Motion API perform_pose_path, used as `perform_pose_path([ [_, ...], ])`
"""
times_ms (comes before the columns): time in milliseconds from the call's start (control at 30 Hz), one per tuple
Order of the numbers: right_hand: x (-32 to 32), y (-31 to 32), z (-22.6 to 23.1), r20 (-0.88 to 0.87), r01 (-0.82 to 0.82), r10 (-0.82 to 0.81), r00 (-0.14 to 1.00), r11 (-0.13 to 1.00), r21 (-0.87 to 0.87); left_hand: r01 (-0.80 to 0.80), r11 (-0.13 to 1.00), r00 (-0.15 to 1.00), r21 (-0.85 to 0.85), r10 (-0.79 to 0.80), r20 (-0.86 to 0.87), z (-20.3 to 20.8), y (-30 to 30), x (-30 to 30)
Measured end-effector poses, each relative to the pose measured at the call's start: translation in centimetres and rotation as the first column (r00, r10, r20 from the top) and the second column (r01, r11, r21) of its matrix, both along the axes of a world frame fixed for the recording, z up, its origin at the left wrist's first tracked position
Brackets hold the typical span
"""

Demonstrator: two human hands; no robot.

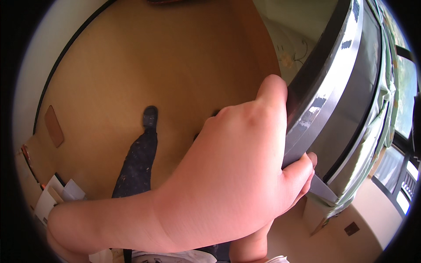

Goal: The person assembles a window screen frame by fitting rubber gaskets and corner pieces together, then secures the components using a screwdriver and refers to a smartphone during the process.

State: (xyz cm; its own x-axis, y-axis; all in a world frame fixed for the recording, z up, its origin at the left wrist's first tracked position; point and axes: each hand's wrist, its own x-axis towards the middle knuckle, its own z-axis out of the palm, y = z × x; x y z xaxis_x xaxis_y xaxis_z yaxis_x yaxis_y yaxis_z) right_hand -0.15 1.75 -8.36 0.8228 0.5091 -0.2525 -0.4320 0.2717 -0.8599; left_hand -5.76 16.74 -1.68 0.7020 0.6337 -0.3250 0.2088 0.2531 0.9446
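My left hand [245, 153] reaches across from the lower left, very close to the camera, its back toward me. Its fingers are closed round the lower end of a long dark grey panel [302, 127]. The panel's shiny edge is marked with pale and dark patches, and it slants up to the top right. My right forearm [252, 245] rises from the lower edge behind the left hand, which hides most of my right hand. A few fingertips show below the panel, but I cannot tell for certain which hand they belong to. Close by is a grey pointed corner [323, 188].
Below lies a tan floor [109, 79], with my dark trouser leg [138, 162] and shoe [150, 116] on it. Pale green cloth [372, 136] hangs along the right, near windows [405, 92]. White boxy things [52, 197] stand at the lower left. A brown flat piece [54, 126] lies at left.
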Motion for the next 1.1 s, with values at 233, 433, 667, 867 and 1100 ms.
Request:
perform_pose_path([
  [233, -0.8, 0.8, 0.7, -0.008, 0.079, -0.079, 0.997, 0.996, -0.037, 0.118, 0.989, 0.99, -0.084, -0.124, -0.069, -1.0, 0.2, -0.8],
  [433, -0.1, 0.4, 1.2, 0.023, -0.048, 0.052, 0.998, 0.984, -0.169, 0.265, 0.958, 0.956, 0.109, -0.246, -0.163, -1.1, 0.6, -1.1],
  [667, -0.9, 2.0, 1.8, -0.166, 0.018, -0.03, 0.986, 0.997, -0.07, 0.113, 0.994, 0.994, -0.015, -0.112, 0.007, -1.5, -0.2, -0.9],
  [867, -0.8, 2.1, 1.8, -0.185, -0.01, 0.032, 0.982, 0.993, 0.117, 0.059, 0.985, 0.998, -0.159, -0.059, 0.001, -0.5, -0.7, -0.5],
  [1100, -0.1, -0.3, 1.4, -0.392, -0.127, 0.214, 0.895, 0.963, 0.236, 0.056, 0.935, 0.986, -0.35, -0.107, -0.128, 1.2, 0.1, 0.3],
])
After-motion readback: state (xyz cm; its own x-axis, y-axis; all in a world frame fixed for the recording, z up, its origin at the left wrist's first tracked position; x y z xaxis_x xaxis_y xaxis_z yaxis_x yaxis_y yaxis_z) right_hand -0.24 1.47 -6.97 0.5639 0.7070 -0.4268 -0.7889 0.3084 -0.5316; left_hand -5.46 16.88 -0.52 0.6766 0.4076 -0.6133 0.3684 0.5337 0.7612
